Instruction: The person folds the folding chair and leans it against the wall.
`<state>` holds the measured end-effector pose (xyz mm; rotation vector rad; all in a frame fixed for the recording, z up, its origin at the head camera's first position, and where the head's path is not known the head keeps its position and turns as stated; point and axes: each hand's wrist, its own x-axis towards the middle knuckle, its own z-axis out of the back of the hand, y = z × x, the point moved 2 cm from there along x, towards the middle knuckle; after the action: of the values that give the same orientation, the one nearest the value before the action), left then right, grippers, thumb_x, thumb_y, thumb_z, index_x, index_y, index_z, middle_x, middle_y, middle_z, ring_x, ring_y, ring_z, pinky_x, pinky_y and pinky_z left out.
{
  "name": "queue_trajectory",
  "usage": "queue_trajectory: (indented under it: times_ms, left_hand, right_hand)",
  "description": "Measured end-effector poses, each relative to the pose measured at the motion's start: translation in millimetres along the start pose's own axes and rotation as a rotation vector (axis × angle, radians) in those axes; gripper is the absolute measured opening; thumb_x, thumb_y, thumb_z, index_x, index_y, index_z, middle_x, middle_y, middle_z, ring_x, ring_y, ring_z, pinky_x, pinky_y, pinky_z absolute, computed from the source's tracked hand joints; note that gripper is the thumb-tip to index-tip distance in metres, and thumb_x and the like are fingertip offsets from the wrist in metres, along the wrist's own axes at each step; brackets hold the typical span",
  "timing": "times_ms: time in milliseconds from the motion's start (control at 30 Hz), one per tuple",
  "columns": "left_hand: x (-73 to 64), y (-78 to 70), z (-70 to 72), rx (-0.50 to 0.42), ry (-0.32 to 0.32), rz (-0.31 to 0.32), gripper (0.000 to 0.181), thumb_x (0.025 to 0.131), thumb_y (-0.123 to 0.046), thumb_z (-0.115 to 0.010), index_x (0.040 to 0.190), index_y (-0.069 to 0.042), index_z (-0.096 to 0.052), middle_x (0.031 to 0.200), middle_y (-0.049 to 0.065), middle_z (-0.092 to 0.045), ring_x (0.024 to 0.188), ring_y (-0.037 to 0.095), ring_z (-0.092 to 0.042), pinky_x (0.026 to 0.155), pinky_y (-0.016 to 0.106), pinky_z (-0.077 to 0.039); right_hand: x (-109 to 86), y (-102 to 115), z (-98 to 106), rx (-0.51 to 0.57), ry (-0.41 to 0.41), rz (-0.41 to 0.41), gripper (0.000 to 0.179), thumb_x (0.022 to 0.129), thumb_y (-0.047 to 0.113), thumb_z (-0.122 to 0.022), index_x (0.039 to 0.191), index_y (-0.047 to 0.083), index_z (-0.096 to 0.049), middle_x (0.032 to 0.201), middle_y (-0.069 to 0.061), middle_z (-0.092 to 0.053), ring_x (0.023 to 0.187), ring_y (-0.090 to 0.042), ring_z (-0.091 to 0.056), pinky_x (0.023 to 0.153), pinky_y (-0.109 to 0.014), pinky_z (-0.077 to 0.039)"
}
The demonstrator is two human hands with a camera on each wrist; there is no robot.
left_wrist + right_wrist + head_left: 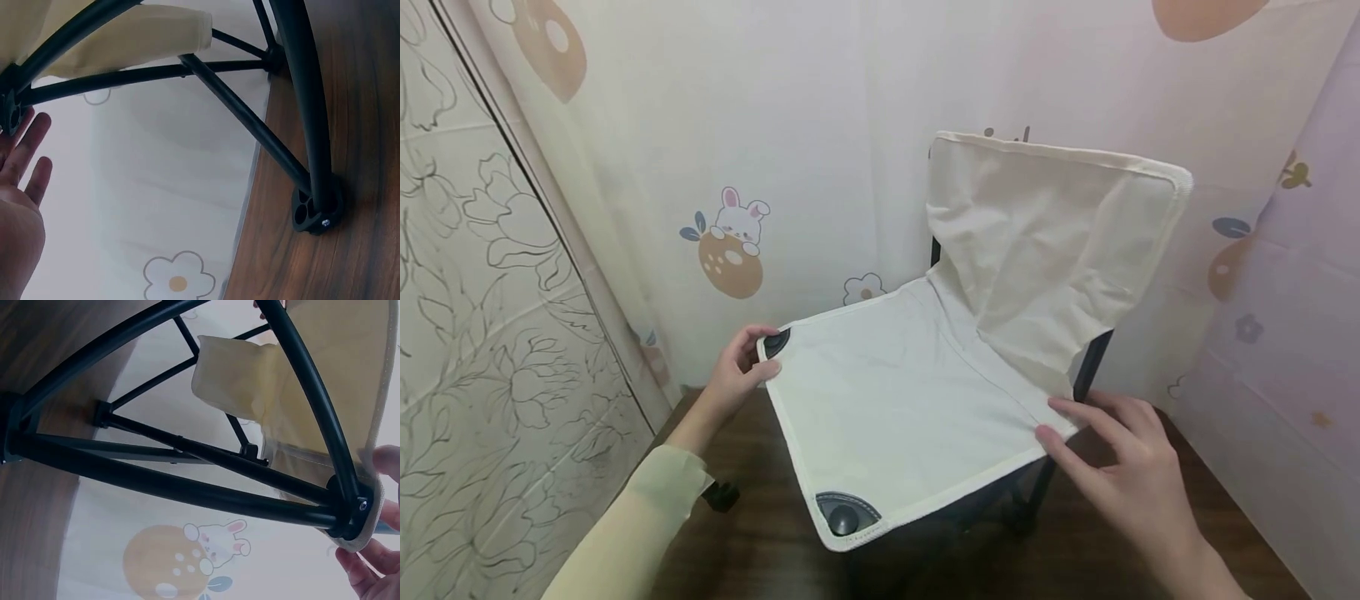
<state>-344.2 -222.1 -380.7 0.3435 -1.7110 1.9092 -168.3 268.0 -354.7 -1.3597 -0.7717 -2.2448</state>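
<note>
A folding camp chair (910,392) with a cream fabric seat and black tubular frame stands before me, its backrest (1045,233) upright but creased. Black patches reinforce the seat's front corners; the nearer patch (842,515) has a round cap. My left hand (735,375) grips the other front corner, thumb on top. From below, the left wrist view has its fingers (37,134) beside a black joint. At the seat's rear corner, my right hand (1127,467) pinches the fabric edge, thumb and index finger on top. The right wrist view shows the crossed frame tubes (187,494) underneath.
The chair stands on a dark wood-grain surface (737,550). Close behind it hangs a pale curtain (820,167) printed with rabbits and fruit. A flower-patterned sheet (512,333) borders the left side, and another printed sheet (1292,358) the right.
</note>
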Motion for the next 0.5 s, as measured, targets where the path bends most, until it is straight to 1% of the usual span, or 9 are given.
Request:
queue_trajectory:
  times_ms: [100,167,200,267,433,500]
  left_hand:
    - [-3.3,-2.0,-0.7,-0.008,-0.014,-0.002,0.049,0.095,0.006,-0.068,0.14,0.013,-0.05,0.118,0.001,-0.069,0.099,0.014,-0.066,0.08,0.024,-0.058]
    - [-5.3,-3.6,-1.2,-0.01,-0.023,-0.007,0.049,0.093,0.007,-0.068,0.139,0.014,-0.051,0.117,0.001,-0.07,0.099,0.014,-0.066,0.081,0.024,-0.058]
    - [-6.4,-4.5,-1.5,-0.01,-0.025,-0.009,0.049,0.093,0.007,-0.068,0.138,0.013,-0.051,0.117,0.0,-0.07,0.098,0.013,-0.066,0.081,0.024,-0.057]
    - [-8.7,-6.3,-1.7,-0.003,-0.033,-0.014,0.048,0.092,0.008,-0.069,0.137,0.014,-0.052,0.116,0.001,-0.07,0.098,0.013,-0.066,0.081,0.024,-0.057]
    - [-18.7,-14.8,-1.3,0.02,-0.046,-0.029,0.042,0.093,0.008,-0.069,0.132,0.013,-0.054,0.114,0.001,-0.07,0.097,0.014,-0.065,0.079,0.024,-0.056]
    - [-23.4,-18.5,-1.1,0.033,-0.05,-0.034,0.041,0.093,0.008,-0.07,0.131,0.012,-0.055,0.113,0.001,-0.07,0.097,0.014,-0.064,0.078,0.024,-0.056]
  right_hand:
    - [0.0,-2.1,1.2,-0.023,0.039,-0.045,0.043,0.089,0.043,-0.088,0.116,0.011,-0.086,0.115,-0.023,-0.073,0.109,-0.04,-0.06,0.105,-0.015,-0.032]
    - [0.1,-3.5,1.3,-0.041,0.056,-0.071,0.04,0.082,0.029,-0.091,0.118,0.011,-0.085,0.117,-0.024,-0.073,0.11,-0.04,-0.061,0.103,-0.015,-0.032]
    - [0.3,-4.0,1.2,-0.049,0.061,-0.081,0.041,0.08,0.025,-0.092,0.119,0.011,-0.085,0.118,-0.024,-0.073,0.11,-0.04,-0.061,0.103,-0.015,-0.032]
    - [1.0,-5.0,0.4,-0.052,0.048,-0.091,0.042,0.078,0.02,-0.093,0.118,0.012,-0.085,0.119,-0.024,-0.072,0.11,-0.041,-0.061,0.101,-0.015,-0.032]
    - [3.9,-8.5,-3.0,-0.033,0.003,-0.098,0.045,0.074,0.014,-0.096,0.118,0.015,-0.086,0.123,-0.024,-0.073,0.111,-0.045,-0.066,0.102,-0.009,-0.032]
    - [5.6,-11.1,-4.6,-0.031,0.003,-0.105,0.046,0.074,0.013,-0.096,0.119,0.016,-0.086,0.125,-0.023,-0.073,0.111,-0.044,-0.067,0.101,-0.007,-0.032]
